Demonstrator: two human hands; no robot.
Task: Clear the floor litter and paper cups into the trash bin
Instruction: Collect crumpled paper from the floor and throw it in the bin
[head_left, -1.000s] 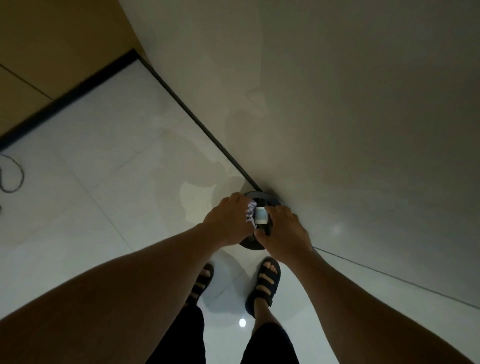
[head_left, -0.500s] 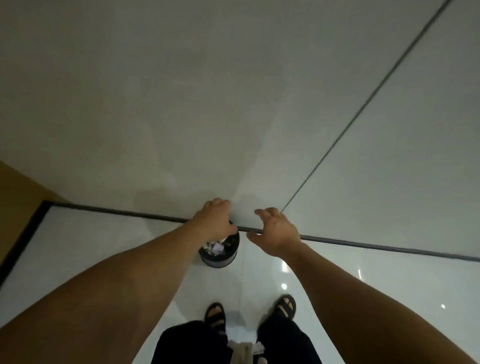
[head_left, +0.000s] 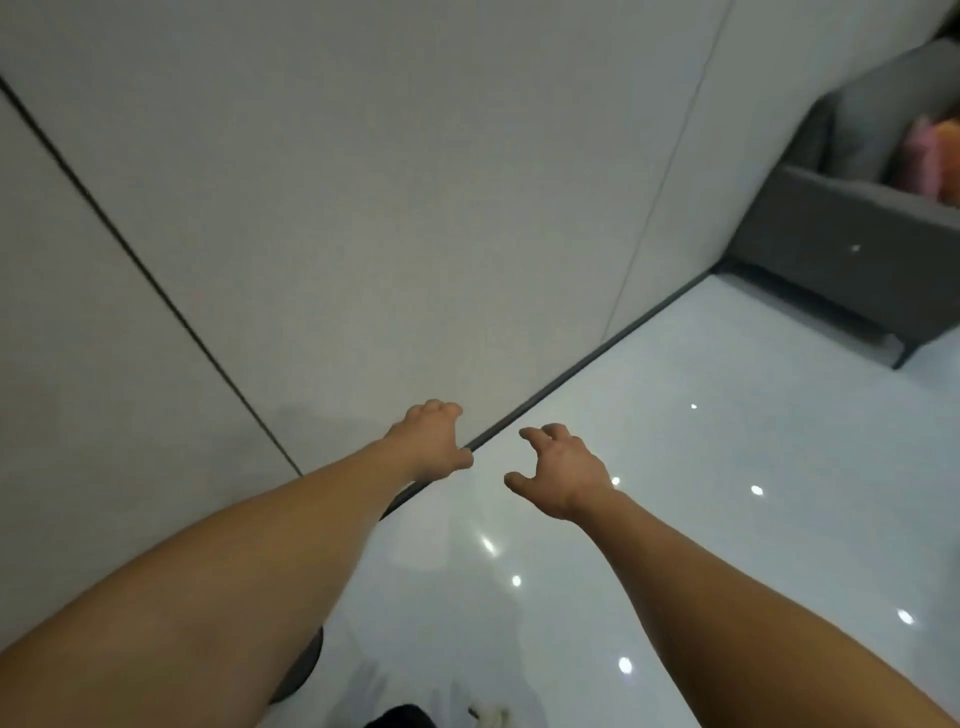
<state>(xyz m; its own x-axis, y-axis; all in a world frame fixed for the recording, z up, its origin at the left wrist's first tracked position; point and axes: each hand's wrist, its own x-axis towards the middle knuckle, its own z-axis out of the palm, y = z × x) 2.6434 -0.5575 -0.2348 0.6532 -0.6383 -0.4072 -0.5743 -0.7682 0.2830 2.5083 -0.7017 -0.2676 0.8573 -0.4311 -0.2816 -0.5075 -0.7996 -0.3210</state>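
Both arms stretched forward, bare. Left hand (head_left: 434, 441) above the dark skirting (head_left: 571, 366) at the foot of the grey wall (head_left: 363, 208); grip slack, fingers loosely curled, nothing in it. Right hand (head_left: 563, 470) just beside, over the glossy white floor (head_left: 727, 519); grip likewise apart, fingers hooked, empty. Trash bin (head_left: 298, 675) low left, on the floor near the wall, only a dark curved edge showing from under the left forearm; contents hidden. Grey sofa (head_left: 841, 249) far right, something pink and orange on it, blurred.
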